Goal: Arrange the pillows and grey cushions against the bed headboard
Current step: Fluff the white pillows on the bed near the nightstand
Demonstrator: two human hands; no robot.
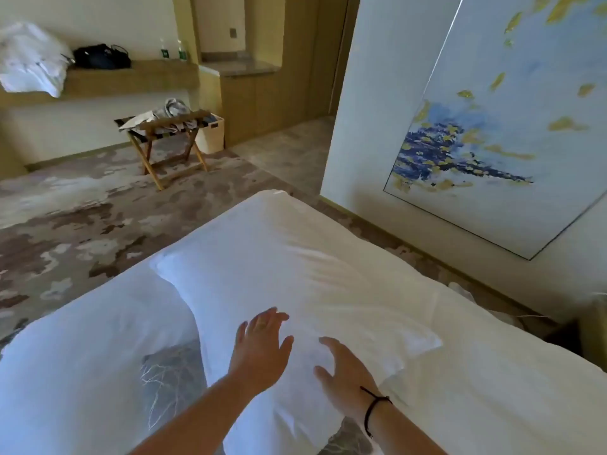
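The white-sheeted bed (492,372) extends ahead and to the right of your fingers; no headboard is in view. The large plump white pillow (295,257) lies directly beneath and beyond your fingers. A second white pillow (82,356) lies to their left. The grey marbled cushion (170,379) sits between the two pillows, below and left of your fingers, mostly hidden. Your left hand (259,353) and right hand (345,379) hover spread over the near end of the pillow, fingers wide, holding nothing. Risk: pressing or dragging the pillow from here could bury the cushion or crease the sheet.
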